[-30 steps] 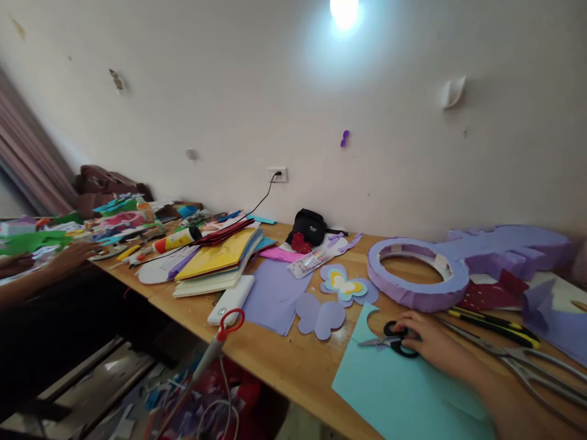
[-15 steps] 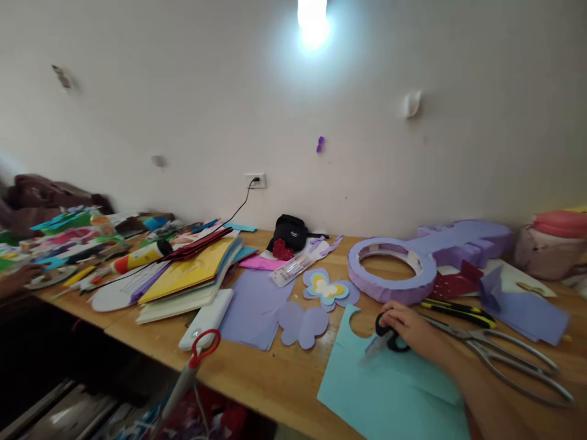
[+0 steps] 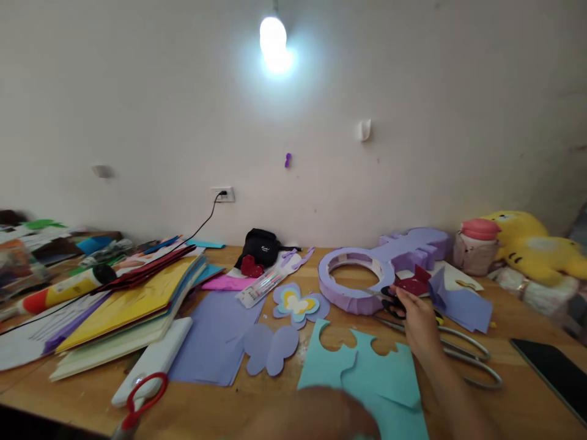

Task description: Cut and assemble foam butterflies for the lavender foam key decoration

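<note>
Nearest, a blurred left hand (image 3: 321, 415) is seen at the near edge of the teal sheet (image 3: 367, 373), and whether it is open or closed cannot be told. Beyond the sheet, the right hand (image 3: 419, 324) is closed around the black-handled scissors (image 3: 393, 301), which have been lifted off the sheet, where they rested a second ago, and are held just short of the purple foam key (image 3: 362, 278); the scalloped sheet is thus left clear of the blades. Long metal shears (image 3: 468, 360) lie just right of the hand, and a pink-lidded jar (image 3: 477, 247) is set farther off to its right.
</note>
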Demonstrator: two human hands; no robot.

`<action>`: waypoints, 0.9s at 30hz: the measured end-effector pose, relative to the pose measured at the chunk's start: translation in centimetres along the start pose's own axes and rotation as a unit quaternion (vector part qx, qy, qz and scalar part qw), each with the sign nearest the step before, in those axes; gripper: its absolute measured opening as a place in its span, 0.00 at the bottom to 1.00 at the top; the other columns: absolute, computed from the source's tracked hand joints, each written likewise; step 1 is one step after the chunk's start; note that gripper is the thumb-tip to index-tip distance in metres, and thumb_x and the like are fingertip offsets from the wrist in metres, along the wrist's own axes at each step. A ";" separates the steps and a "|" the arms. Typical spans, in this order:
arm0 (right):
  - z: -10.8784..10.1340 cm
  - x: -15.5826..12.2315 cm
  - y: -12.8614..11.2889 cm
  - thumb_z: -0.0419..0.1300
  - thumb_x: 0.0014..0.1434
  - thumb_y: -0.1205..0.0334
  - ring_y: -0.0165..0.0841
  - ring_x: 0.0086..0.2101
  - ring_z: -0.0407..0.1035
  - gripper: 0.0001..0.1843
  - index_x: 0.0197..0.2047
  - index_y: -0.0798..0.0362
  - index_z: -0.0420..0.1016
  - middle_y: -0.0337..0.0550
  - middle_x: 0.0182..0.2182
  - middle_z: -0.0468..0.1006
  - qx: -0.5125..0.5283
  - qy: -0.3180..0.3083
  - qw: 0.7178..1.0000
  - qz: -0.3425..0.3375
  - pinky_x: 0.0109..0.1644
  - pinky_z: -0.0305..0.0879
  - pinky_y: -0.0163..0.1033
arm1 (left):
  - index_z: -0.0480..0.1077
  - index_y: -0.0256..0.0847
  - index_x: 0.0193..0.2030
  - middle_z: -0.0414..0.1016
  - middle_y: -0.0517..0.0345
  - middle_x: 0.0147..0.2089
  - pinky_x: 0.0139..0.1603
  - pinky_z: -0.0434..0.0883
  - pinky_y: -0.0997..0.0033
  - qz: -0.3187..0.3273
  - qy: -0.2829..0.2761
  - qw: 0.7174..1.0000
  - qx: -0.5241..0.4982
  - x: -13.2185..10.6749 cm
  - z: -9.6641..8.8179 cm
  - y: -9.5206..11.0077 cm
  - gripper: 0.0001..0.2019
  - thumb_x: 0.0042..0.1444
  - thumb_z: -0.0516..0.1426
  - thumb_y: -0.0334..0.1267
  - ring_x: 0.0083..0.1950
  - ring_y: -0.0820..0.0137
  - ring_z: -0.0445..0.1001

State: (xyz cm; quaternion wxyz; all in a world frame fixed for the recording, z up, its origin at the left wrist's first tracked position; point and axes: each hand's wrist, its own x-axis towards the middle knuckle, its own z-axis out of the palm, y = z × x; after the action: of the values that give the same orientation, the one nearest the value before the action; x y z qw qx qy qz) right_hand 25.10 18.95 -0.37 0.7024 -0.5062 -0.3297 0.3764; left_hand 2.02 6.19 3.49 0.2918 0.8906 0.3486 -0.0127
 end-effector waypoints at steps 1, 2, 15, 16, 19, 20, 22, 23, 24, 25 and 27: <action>0.0 0.2 0.2 0.69 0.37 0.45 0.42 0.34 0.77 0.21 0.31 0.52 0.81 0.47 0.33 0.84 0.014 0.007 1.000 -0.012 0.31 0.73 0.40 | 0.71 0.41 0.55 0.73 0.44 0.56 0.57 0.68 0.49 -0.012 0.012 1.000 0.021 1.7 -0.7 0.0 0.17 0.62 0.59 0.43 0.57 0.53 0.71; 0.0 0.3 0.5 0.69 0.38 0.46 0.43 0.35 0.78 0.21 0.32 0.53 0.81 0.47 0.35 0.84 0.014 0.009 1.000 -0.021 0.33 0.74 0.41 | 0.71 0.36 0.54 0.73 0.37 0.55 0.58 0.65 0.44 -0.040 0.029 0.997 0.054 3.3 -1.2 0.1 0.20 0.58 0.62 0.42 0.58 0.47 0.71; -1.2 0.9 0.2 0.57 0.49 0.41 0.45 0.35 0.77 0.26 0.35 0.56 0.83 0.53 0.35 0.84 -0.172 0.018 0.985 -0.002 0.25 0.69 0.38 | 0.68 0.33 0.56 0.74 0.37 0.54 0.60 0.63 0.56 -0.116 0.064 0.988 0.082 7.1 -1.8 -4.0 0.37 0.45 0.67 0.58 0.58 0.49 0.70; -1.3 1.1 0.3 0.56 0.50 0.43 0.45 0.37 0.77 0.26 0.36 0.56 0.83 0.53 0.36 0.84 -0.206 0.005 0.978 -0.006 0.26 0.69 0.38 | 0.68 0.34 0.56 0.75 0.38 0.54 0.60 0.62 0.57 -0.114 0.064 0.989 0.064 7.0 -1.8 -4.3 0.36 0.46 0.67 0.56 0.58 0.50 0.70; -1.1 1.4 0.8 0.53 0.53 0.50 0.43 0.36 0.77 0.22 0.36 0.55 0.82 0.52 0.37 0.84 -0.291 -0.056 0.955 0.001 0.28 0.69 0.39 | 0.69 0.39 0.54 0.76 0.45 0.52 0.57 0.64 0.60 -0.104 0.057 0.993 0.011 6.8 -1.8 -5.0 0.27 0.49 0.66 0.47 0.56 0.54 0.71; -0.9 1.3 0.9 0.53 0.53 0.52 0.43 0.34 0.77 0.19 0.34 0.54 0.82 0.51 0.35 0.84 -0.307 -0.075 0.949 0.004 0.29 0.69 0.39 | 0.69 0.41 0.52 0.76 0.49 0.50 0.53 0.65 0.62 -0.101 0.054 0.993 -0.008 6.8 -1.8 -5.1 0.23 0.50 0.66 0.44 0.53 0.56 0.71; -0.4 0.9 1.2 0.56 0.51 0.58 0.42 0.33 0.77 0.13 0.28 0.52 0.81 0.49 0.31 0.83 -0.320 -0.107 0.941 -0.001 0.34 0.70 0.40 | 0.70 0.43 0.47 0.75 0.55 0.43 0.44 0.66 0.67 -0.085 0.045 0.994 -0.045 6.7 -1.9 -5.4 0.16 0.52 0.64 0.41 0.46 0.61 0.71; -0.1 0.6 1.3 0.57 0.49 0.60 0.42 0.33 0.76 0.10 0.24 0.51 0.80 0.48 0.29 0.83 -0.328 -0.124 0.936 -0.009 0.38 0.70 0.41 | 0.70 0.43 0.44 0.73 0.59 0.39 0.40 0.64 0.69 -0.072 0.040 0.994 -0.067 6.7 -2.0 -5.5 0.13 0.52 0.63 0.40 0.42 0.65 0.70; 0.1 0.4 1.4 0.59 0.48 0.62 0.42 0.35 0.76 0.09 0.22 0.51 0.79 0.48 0.28 0.82 -0.336 -0.142 0.931 -0.018 0.41 0.70 0.42 | 0.70 0.43 0.41 0.70 0.62 0.36 0.38 0.62 0.71 -0.055 0.032 0.993 -0.097 6.6 -2.1 -5.6 0.10 0.52 0.62 0.38 0.38 0.68 0.68; 0.2 0.2 1.4 0.60 0.46 0.63 0.43 0.36 0.75 0.07 0.19 0.50 0.77 0.47 0.27 0.81 -0.343 -0.157 0.926 -0.027 0.45 0.69 0.43 | 0.69 0.43 0.39 0.66 0.64 0.33 0.35 0.60 0.72 -0.038 0.022 0.990 -0.137 6.5 -2.3 -5.7 0.07 0.53 0.61 0.37 0.35 0.71 0.65; 0.2 0.1 1.3 0.62 0.44 0.64 0.44 0.38 0.74 0.06 0.18 0.49 0.76 0.47 0.26 0.81 -0.352 -0.180 0.918 -0.041 0.50 0.67 0.45 | 0.68 0.42 0.37 0.60 0.67 0.30 0.32 0.57 0.74 -0.013 0.015 0.966 -0.258 6.3 -2.5 -6.0 0.05 0.53 0.59 0.36 0.30 0.75 0.59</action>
State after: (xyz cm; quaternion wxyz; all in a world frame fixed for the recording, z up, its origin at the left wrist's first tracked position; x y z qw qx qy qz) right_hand 24.73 19.42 -1.55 0.4229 -0.6305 -0.5817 0.2919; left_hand 2.56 14.91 1.12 0.5059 0.7807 0.3563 0.0873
